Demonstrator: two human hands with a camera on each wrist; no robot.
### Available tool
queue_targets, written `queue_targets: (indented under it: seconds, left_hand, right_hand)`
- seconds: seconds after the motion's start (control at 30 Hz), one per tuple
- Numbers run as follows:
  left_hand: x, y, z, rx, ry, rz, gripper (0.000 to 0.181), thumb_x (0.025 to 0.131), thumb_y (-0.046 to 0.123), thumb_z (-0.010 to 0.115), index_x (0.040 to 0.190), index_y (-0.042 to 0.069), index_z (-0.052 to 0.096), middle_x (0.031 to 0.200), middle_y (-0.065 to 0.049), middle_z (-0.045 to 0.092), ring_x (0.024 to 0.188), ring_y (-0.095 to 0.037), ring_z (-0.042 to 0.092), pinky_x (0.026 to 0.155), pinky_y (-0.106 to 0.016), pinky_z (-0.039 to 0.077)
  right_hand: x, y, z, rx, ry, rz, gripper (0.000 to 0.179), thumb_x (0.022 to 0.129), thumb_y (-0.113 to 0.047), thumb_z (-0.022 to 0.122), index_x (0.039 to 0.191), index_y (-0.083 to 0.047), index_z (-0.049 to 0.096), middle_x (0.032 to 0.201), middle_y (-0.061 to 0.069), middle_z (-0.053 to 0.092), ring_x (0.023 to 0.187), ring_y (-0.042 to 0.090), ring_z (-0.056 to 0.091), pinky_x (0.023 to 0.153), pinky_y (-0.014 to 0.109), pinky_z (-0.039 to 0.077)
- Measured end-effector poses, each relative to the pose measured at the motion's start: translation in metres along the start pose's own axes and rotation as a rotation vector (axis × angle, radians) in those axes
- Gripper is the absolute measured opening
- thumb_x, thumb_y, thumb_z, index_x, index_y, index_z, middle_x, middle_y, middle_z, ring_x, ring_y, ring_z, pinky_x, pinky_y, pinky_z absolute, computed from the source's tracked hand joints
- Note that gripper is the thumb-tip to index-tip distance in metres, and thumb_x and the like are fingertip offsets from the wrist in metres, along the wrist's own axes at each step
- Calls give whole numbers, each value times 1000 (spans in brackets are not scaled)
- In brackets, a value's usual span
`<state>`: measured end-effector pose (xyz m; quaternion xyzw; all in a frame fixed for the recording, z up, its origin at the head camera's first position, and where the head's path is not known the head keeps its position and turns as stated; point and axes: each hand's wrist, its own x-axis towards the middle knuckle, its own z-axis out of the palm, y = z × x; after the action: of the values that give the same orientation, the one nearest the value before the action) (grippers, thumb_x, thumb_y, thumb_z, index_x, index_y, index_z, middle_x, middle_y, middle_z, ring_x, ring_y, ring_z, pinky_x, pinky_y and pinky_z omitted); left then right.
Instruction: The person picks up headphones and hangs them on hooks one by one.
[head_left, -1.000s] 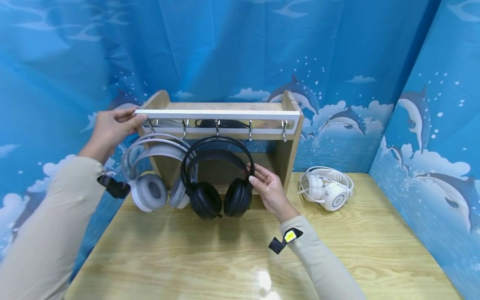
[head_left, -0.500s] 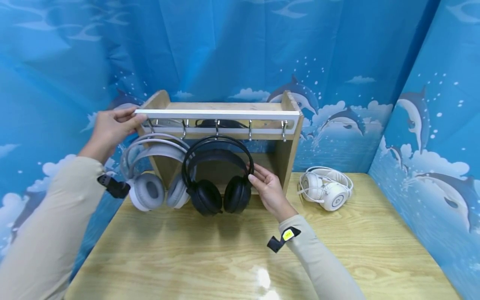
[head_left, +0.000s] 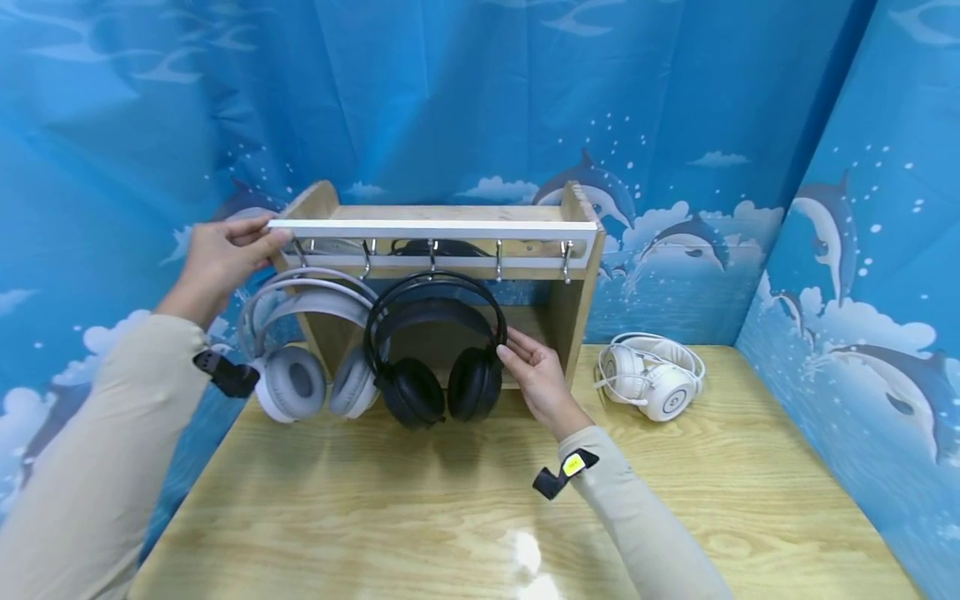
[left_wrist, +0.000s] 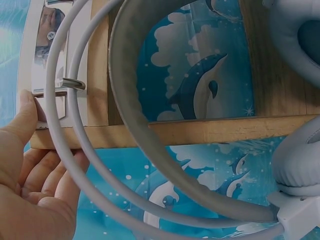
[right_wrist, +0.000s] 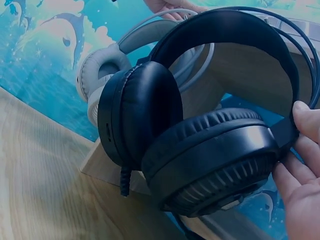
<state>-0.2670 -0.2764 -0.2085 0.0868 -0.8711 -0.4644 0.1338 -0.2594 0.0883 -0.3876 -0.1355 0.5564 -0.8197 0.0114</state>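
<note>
A wooden rack [head_left: 573, 321] with a white front rail [head_left: 450, 226] and several metal hooks stands against the backdrop. My left hand [head_left: 217, 260] grips the rail's left end, thumb in front and fingers behind. From the leftmost hook [left_wrist: 74, 83] hang the white and grey headphones [head_left: 294, 385]. Black headphones [head_left: 408, 393] are upright in front of the rack, their band just under the middle hook [head_left: 432, 258]. My right hand [head_left: 542, 377] pinches them at the right side, above the ear cup [right_wrist: 210, 165]. Whether the band rests on that hook I cannot tell.
Another pair of white headphones [head_left: 651, 377] lies folded on the wooden table [head_left: 420, 508], right of the rack. Further hooks [head_left: 567, 261] line the rail to the right. A blue dolphin-print curtain [head_left: 480, 100] encloses the back and sides.
The white and grey headphones have swung slightly left on their hook. The black headphones have shifted very little, their cups a touch higher. Both hands keep their grips.
</note>
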Motion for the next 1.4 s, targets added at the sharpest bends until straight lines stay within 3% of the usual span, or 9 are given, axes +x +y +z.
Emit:
queue_targets:
  seconds: [0.37, 0.6, 0.77, 1.07, 1.4]
  left_hand:
    - [0, 1, 0, 9, 0, -9, 77, 84, 58, 56, 147, 17, 40, 144, -16, 46, 126, -30, 52, 102, -40, 49]
    - [0, 2, 0, 9, 3, -7, 78, 83, 59, 57, 146, 16, 40, 144, -16, 47, 125, -30, 52, 102, -40, 49]
    - [-1, 1, 1, 6, -1, -2, 77, 84, 59, 57, 147, 17, 40, 143, -16, 47, 125, -30, 52, 102, -40, 49]
    - [-1, 0, 0, 0, -3, 3, 78, 83, 59, 56, 147, 17, 39, 144, -16, 47, 126, -30, 52, 102, -40, 49]
    - [-2, 0, 0, -18, 0, 4, 78, 83, 59, 57, 146, 16, 40, 143, -16, 47, 126, -28, 52, 101, -36, 50]
  right_hand:
    - [3, 3, -3, -29, 45, 27, 41, 96, 1, 55, 136, 7, 47, 130, 21, 57, 102, 6, 64, 96, 20, 50]
    - [4, 3, -6, -28, 54, 11, 41, 96, 2, 55, 136, 7, 48, 134, 24, 53, 105, 6, 63, 96, 21, 50]
    - [3, 3, -14, -25, 34, 19, 42, 96, 0, 55, 137, 6, 47, 139, 23, 49, 110, 7, 61, 98, 22, 50]
    - [-6, -1, -33, -47, -79, 25, 48, 98, -3, 54, 142, 4, 39, 145, 23, 42, 122, 13, 55, 105, 27, 45]
    - [-22, -3, -57, -116, -96, 30, 50, 98, -4, 54, 142, 10, 36, 144, 28, 39, 123, 16, 54, 106, 31, 43]
